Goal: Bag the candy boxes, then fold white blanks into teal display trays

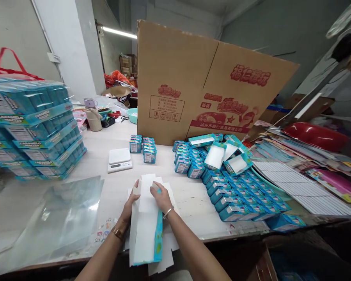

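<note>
A half-folded cardboard tray (pixel 146 230), white inside and turquoise outside, lies between my hands at the front of the table. My left hand (pixel 132 199) grips its far left side, thumb and fingers around a raised flap. Across from it, my right hand (pixel 162 198) holds the far right corner, its fingers bent on the cardboard. Beneath the tray lie more flat white cardboard blanks (pixel 163 255). Several finished trays (pixel 215 155), white inside, are heaped to the right on rows of small turquoise boxes (pixel 236 195).
A white digital scale (pixel 119 160) stands beyond my hands, near small boxes (pixel 149 152). On the left are clear plastic sheets (pixel 64 210) and stacked wrapped packs (pixel 35 128). A large brown carton (pixel 175 86) stands behind. Papers and a red basin (pixel 316 134) are at the right.
</note>
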A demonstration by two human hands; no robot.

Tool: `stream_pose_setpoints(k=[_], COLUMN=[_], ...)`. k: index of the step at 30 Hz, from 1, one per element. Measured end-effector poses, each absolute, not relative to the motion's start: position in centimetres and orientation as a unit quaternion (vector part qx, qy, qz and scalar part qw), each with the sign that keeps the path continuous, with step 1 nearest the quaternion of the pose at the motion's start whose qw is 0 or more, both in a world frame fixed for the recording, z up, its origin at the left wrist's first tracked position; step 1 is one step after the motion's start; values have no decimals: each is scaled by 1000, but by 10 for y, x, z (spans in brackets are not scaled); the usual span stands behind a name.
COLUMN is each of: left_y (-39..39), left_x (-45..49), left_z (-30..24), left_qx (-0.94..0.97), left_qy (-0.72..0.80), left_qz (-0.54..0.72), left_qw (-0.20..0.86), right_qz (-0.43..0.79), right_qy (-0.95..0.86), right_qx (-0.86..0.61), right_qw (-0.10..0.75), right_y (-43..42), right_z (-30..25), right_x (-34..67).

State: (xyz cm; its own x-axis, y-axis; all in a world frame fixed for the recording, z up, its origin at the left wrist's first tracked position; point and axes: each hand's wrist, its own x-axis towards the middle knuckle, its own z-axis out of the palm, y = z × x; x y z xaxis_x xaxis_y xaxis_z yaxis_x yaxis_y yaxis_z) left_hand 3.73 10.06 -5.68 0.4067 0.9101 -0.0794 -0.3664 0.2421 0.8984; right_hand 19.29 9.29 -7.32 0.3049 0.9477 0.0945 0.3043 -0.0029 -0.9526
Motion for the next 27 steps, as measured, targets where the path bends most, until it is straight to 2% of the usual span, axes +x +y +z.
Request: stream_pose_setpoints(k=[4, 11, 16, 21, 24, 27], left_y=[98, 115, 110, 106, 107, 108], left_x=[37, 50, 61, 57, 56, 57], left_z=[-62, -69, -73, -70, -69, -73], left_qx=[481, 574, 490, 520, 500, 468], left_qy=[305, 426, 415, 425, 408, 390], left_qz=[415, 447, 527, 462, 447, 471], left_qw=[709, 538, 556, 580, 619, 638], right_qz=[326, 295, 262, 249, 297, 272], right_qy=[-481, -485, -452, -413, -533, -685], right_qx=[-682, -655, -666, -659, -621, -593], right_qw=[444, 499, 532, 577, 492, 323], right_y=[96, 87, 84, 82, 77, 74], right_z=[-74, -71, -73, -73, -65, -51], right_x=[196, 193, 186, 186, 199, 214])
